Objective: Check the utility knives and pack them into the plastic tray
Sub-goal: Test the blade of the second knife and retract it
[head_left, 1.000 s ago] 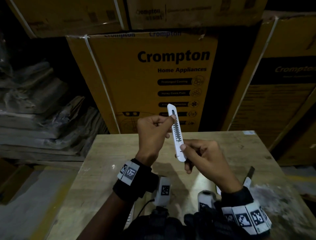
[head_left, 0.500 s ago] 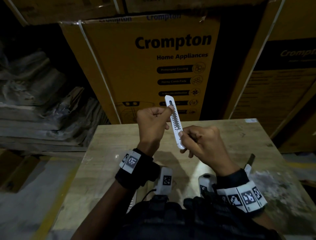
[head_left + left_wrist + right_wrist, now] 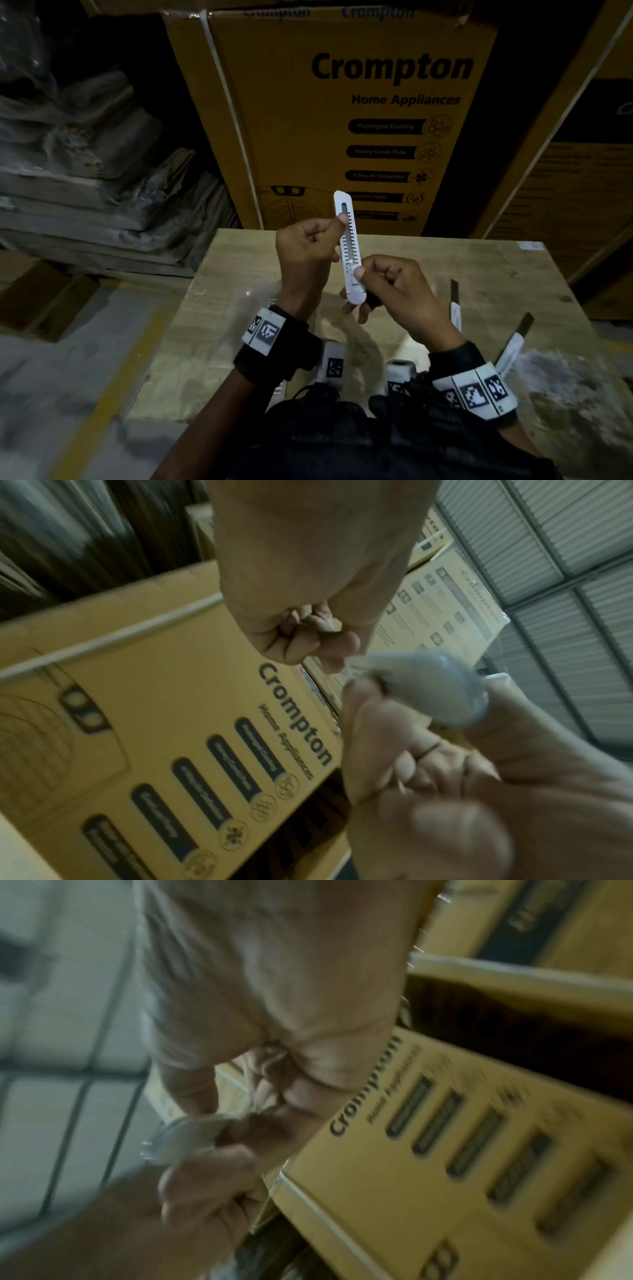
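Note:
I hold a white utility knife [image 3: 349, 246] upright above the wooden table [image 3: 239, 308], between both hands. My left hand [image 3: 308, 253] pinches its upper half with the thumb on the toothed slot. Lower down, my right hand [image 3: 397, 294] grips the knife, its thumb on the slider. No blade shows at the knife's top end. The knife's rounded butt end [image 3: 435, 688] is blurred in the left wrist view and pale [image 3: 185, 1137] in the right wrist view. Two more knives [image 3: 455, 308] [image 3: 512, 346] with dark blades out lie on the table to the right. No tray is in view.
Tall yellow Crompton cartons [image 3: 342, 113] stand right behind the table's far edge, another carton [image 3: 582, 171] at the right. Stacked grey sacks [image 3: 85, 178] lie at the left. The floor [image 3: 68, 394] with a yellow line is left of the table.
Both hands and the knife stay together in the same grip; the right thumb now sits slightly higher on the slider. The head view has tilted, shifting the scene a little.

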